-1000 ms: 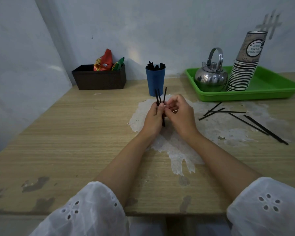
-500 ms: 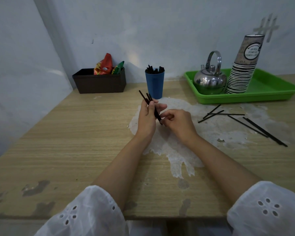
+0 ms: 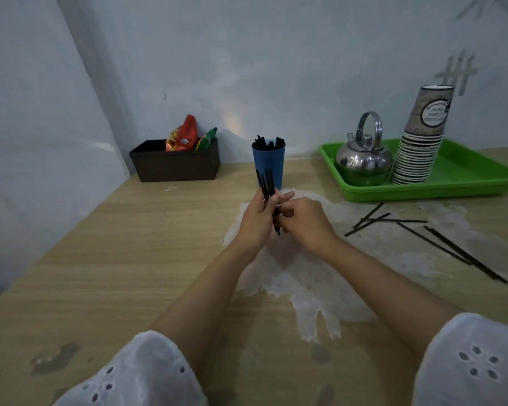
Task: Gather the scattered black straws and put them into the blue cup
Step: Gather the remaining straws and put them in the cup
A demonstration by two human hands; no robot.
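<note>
My left hand (image 3: 257, 222) grips a small bundle of black straws (image 3: 266, 183), which stand nearly upright with their tops in front of the blue cup (image 3: 269, 167). My right hand (image 3: 307, 222) is curled against the bundle's lower end and touches it there. The blue cup stands at the back of the table with several black straws (image 3: 269, 142) sticking out of its top. Several more loose black straws (image 3: 423, 232) lie scattered on the table to the right of my hands.
A green tray (image 3: 469, 183) at the back right holds a metal kettle (image 3: 362, 159) and a stack of paper cups (image 3: 423, 142). A dark box (image 3: 175, 167) with snack packets sits at the back left by the wall. A white worn patch (image 3: 305, 276) covers the table's middle.
The bundle has swung from leaning left to nearly upright in my left hand. My right hand has closed in on its lower end.
</note>
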